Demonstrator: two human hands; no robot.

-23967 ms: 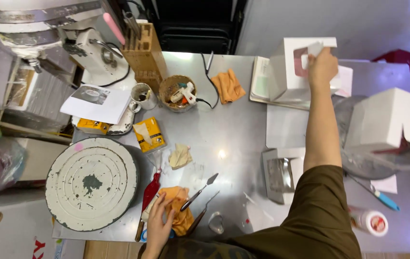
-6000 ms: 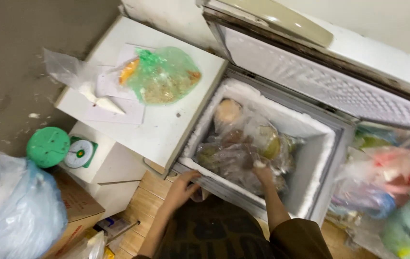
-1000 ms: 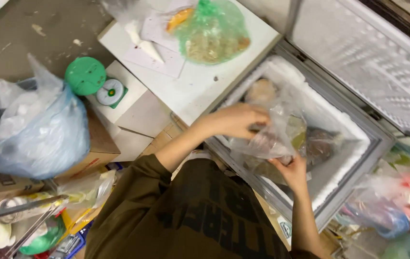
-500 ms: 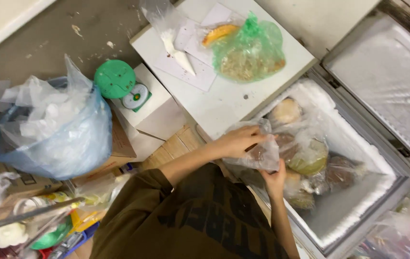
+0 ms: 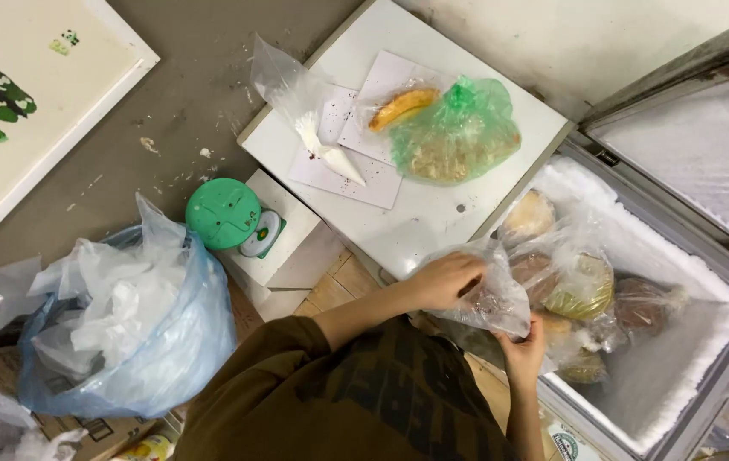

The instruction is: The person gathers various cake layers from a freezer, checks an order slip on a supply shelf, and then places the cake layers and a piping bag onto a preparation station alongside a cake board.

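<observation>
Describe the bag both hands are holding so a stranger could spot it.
Find the open chest freezer on the right. At its near-left corner, the left hand and right hand grip a clear plastic bag; unlike the bags lying inside, it is lifted over the rim.

Both hands (image 5: 448,280) on a clear bag (image 5: 494,300) over open chest freezer (image 5: 705,341)

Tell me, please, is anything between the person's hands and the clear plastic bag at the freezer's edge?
Nothing visible is. The left hand grips the top of the clear plastic bag and the right hand holds it from below, over the front rim of the open freezer.
</observation>
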